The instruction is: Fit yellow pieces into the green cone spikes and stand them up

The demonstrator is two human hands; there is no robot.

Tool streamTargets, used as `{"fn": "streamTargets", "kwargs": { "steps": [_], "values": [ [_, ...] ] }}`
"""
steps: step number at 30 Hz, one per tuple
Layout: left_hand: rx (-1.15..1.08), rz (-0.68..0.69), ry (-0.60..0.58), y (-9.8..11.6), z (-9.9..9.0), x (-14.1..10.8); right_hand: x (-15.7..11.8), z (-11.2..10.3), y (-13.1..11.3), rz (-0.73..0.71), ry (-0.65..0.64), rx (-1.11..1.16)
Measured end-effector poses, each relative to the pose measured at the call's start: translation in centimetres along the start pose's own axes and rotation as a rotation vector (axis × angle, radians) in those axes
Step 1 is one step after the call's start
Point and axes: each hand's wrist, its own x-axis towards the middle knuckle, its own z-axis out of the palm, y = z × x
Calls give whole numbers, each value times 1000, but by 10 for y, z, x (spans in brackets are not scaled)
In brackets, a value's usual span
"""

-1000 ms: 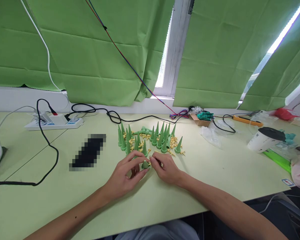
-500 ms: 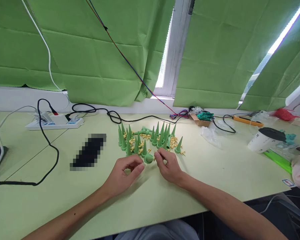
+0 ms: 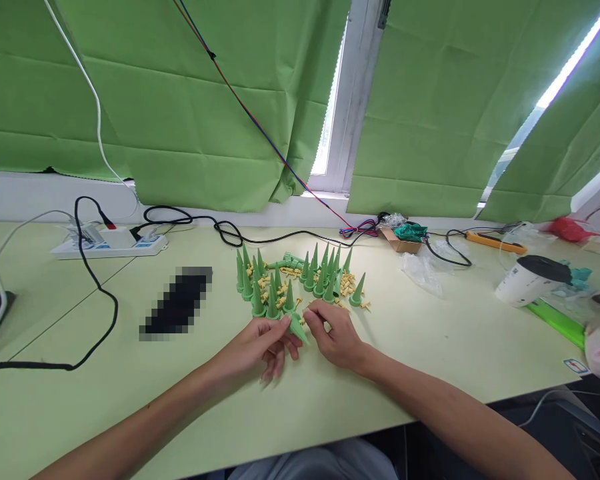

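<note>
My left hand [image 3: 265, 343] pinches a green cone [image 3: 298, 329] between thumb and forefinger. The cone is tilted over, its point toward the lower right, and the other fingers hang loosely below. Close on the right, my right hand [image 3: 336, 333] is closed in a pinch beside the cone's base. A small yellow piece [image 3: 303, 321] shows partly at its fingertips; the rest is hidden. Just beyond both hands stand several upright green cones [image 3: 273, 299], with a loose heap of small yellow pieces [image 3: 349, 285] among them.
A blurred dark object [image 3: 177, 301] lies to the left, near a white power strip [image 3: 110, 248] with cables. On the right are a white cup [image 3: 527, 283] with a black lid, a clear plastic bag [image 3: 423, 272] and a small cardboard box [image 3: 401, 243]. Part of another person appears at the right edge.
My left hand has taken hold of the green cone, which lay with its round base facing me, and turned it point down-right. My right hand has shifted slightly left.
</note>
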Motion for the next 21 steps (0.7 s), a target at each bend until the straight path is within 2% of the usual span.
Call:
{"fn": "streamTargets", "kwargs": {
  "steps": [7,11,17,21],
  "values": [
    [-86,-15,-20,-4,-3,-1,0,1,2,-16,-40,22],
    [-92,34,13,-5,-5,-1,1,0,1,-4,-61,16],
    [115,117,62,3,-2,-4,-1,1,2,4,-79,8],
    [254,192,108,0,-3,-5,-2,2,3,4,-94,3]
  ]
}}
